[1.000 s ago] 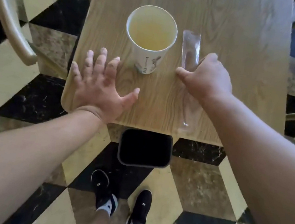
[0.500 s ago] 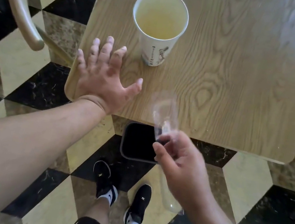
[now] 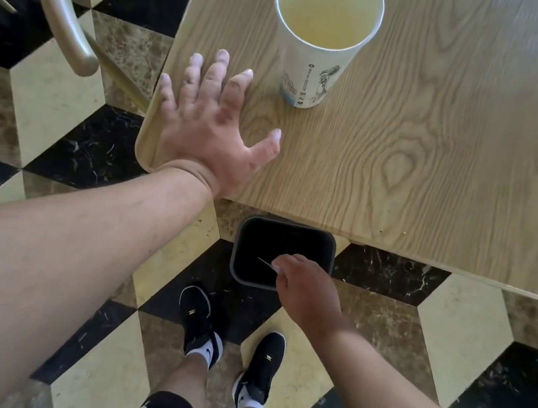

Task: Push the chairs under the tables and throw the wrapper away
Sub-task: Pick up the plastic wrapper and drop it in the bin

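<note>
My right hand (image 3: 305, 295) hangs low over the open black bin (image 3: 244, 269), pinching the clear wrapper (image 3: 266, 263); only a thin edge of the wrapper shows past my fingers, above the bin's mouth. The bin stands on the floor, partly under the near edge of the wooden table (image 3: 440, 158). My left hand (image 3: 209, 126) lies flat with spread fingers on the table's near left corner. A cream chair (image 3: 64, 2) stands off the table's left side, only its curved arm and legs in view.
A tall white paper cup (image 3: 323, 31) stands on the table just right of my left hand. My two feet in black shoes (image 3: 199, 322) are planted on the chequered tile floor right before the bin.
My right hand lifted the wrapper off the table, carried it down past the table edge and now holds it over the bin. The left hand stayed flat on the table.
</note>
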Tool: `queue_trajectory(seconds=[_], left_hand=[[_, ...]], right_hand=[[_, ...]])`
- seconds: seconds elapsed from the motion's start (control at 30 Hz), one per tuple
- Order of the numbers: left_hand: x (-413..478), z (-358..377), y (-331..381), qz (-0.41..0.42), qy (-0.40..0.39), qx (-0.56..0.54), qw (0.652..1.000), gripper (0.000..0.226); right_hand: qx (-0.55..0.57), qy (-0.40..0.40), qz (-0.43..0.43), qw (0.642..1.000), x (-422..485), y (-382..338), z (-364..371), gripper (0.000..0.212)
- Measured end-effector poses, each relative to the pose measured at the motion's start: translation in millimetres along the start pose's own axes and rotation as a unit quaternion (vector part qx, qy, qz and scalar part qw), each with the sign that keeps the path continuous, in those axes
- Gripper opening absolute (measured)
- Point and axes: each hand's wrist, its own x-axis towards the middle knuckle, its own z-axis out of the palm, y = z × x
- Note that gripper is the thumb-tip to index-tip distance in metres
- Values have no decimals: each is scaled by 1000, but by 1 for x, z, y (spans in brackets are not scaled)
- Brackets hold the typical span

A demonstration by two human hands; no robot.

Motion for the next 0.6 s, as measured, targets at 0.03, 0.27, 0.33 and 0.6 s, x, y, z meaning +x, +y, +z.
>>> queue_trajectory(seconds=[0.03,0.27,0.33,0.6], left_hand=[[0,0,0,0,2,-2,1000,84],[0,1,0,2,1,-5,1000,84],[0,1,-1,3,3,-7,1000,84],[0,0,-1,2,4,-9,1000,85]], right_hand=[[-17,-6,4,1000,2,2,3,22],[-4,-55,32,998,2,-13,-8,46],[24,-48,3,999,-6,-34,-28,38],[189,295,-199,915,-32,-113,-147,10]])
